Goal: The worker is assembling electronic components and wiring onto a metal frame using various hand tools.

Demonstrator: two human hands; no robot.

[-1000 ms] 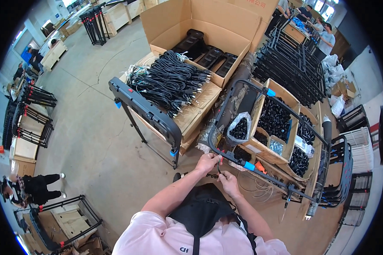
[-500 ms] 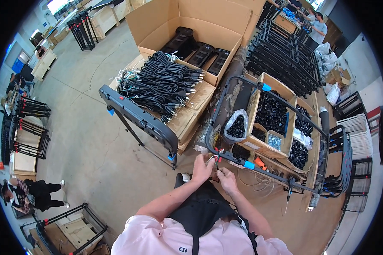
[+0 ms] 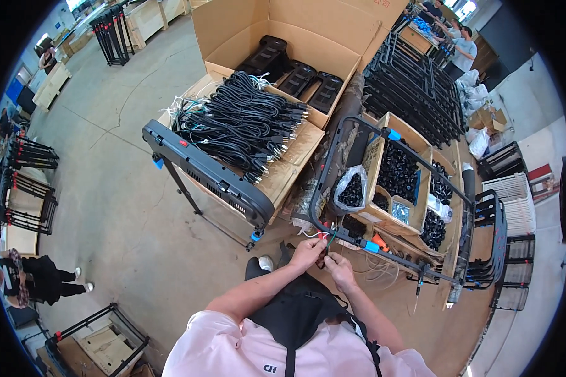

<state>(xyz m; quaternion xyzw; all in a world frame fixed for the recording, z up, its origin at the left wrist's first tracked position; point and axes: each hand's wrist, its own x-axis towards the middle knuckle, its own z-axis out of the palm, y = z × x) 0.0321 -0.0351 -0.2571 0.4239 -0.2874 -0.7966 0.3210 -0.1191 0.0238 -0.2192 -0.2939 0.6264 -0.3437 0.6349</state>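
Note:
Just in front of the near end of a black tube frame (image 3: 318, 182), my left hand (image 3: 308, 254) pinches thin white and green wires (image 3: 331, 239). A small red piece (image 3: 323, 234) shows by its fingertips. Close beside it on the right, my right hand (image 3: 339, 271) is closed, its fingertips on what looks like the lower end of the same wires; the exact part there is too small to make out. The frame carries blue sleeves (image 3: 370, 245) on its tubes. Left of my hands stands a long black housing (image 3: 209, 176) with a red switch, on black legs.
Bundled black power cords (image 3: 248, 119) lie on cardboard beside an open carton (image 3: 233, 41) of black plastic parts. Wooden bins (image 3: 366, 188) of small black pieces and a bag-lined bucket (image 3: 351, 188) stand behind the frame. Stacked black frames (image 3: 409, 88) are beyond. A person (image 3: 38, 279) is at far left.
Both hands stay at the wires, the left shifted slightly right and lower with the wires more exposed above it. The view has turned a little; the person at left appears farther left.

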